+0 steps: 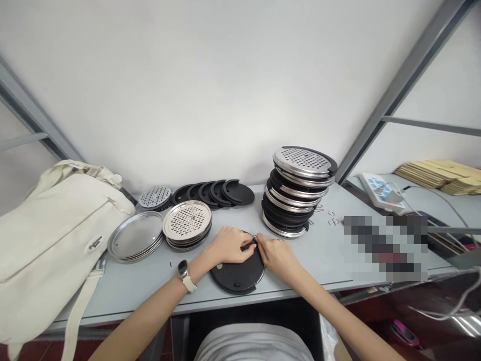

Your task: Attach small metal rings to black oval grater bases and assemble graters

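Note:
A round black plastic disc [240, 276] lies on the table's front part, right before me. My left hand [233, 244], with a watch on its wrist, is closed on the far rim of this disc, thumb and fingers around a small black tab. My right hand [277, 254] pinches at the same spot from the right. A thin metal ring peeks out between the fingertips, mostly hidden by them. Several loose metal rings [332, 221] lie on the table to the right, beside a tall stack of perforated metal plates and black discs [300, 198].
Perforated metal plates [188, 220], plain metal lids [137, 233], a smaller perforated stack [155, 197] and overlapping black discs [236, 193] stand left and behind. A cream backpack [63, 240] covers the left end. Cardboard [443, 175] and a white box [381, 190] sit far right.

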Action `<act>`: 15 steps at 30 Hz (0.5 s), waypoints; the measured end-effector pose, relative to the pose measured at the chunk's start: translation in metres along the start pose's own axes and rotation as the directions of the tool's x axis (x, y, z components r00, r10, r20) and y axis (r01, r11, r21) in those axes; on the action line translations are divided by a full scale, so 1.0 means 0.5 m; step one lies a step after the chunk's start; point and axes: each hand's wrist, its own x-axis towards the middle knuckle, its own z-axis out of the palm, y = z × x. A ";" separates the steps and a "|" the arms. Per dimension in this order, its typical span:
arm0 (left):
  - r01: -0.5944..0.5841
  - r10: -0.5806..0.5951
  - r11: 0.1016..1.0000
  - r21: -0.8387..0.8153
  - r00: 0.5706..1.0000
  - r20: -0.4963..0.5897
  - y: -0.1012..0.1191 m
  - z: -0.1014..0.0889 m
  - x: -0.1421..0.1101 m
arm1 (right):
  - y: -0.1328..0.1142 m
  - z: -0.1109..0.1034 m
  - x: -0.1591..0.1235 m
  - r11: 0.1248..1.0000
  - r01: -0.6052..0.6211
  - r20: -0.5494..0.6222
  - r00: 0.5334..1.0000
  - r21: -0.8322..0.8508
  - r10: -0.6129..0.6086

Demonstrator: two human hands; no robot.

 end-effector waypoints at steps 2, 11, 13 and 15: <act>-0.003 0.003 1.000 -0.008 1.000 -0.003 0.000 0.000 -0.001 | -0.002 -0.002 -0.001 1.000 -0.003 0.003 1.000 -0.007 0.003; -0.008 0.008 1.000 -0.020 1.000 -0.013 -0.001 0.001 -0.001 | -0.002 0.002 -0.002 0.999 0.030 -0.038 0.999 -0.024 -0.031; -0.012 0.012 1.000 -0.023 1.000 -0.012 0.000 0.001 0.000 | -0.001 0.003 -0.002 0.999 0.037 -0.039 0.998 -0.033 -0.039; -0.015 0.015 1.000 -0.024 1.000 -0.012 0.000 0.000 0.000 | -0.001 0.004 -0.002 0.998 0.040 -0.031 0.999 -0.041 -0.041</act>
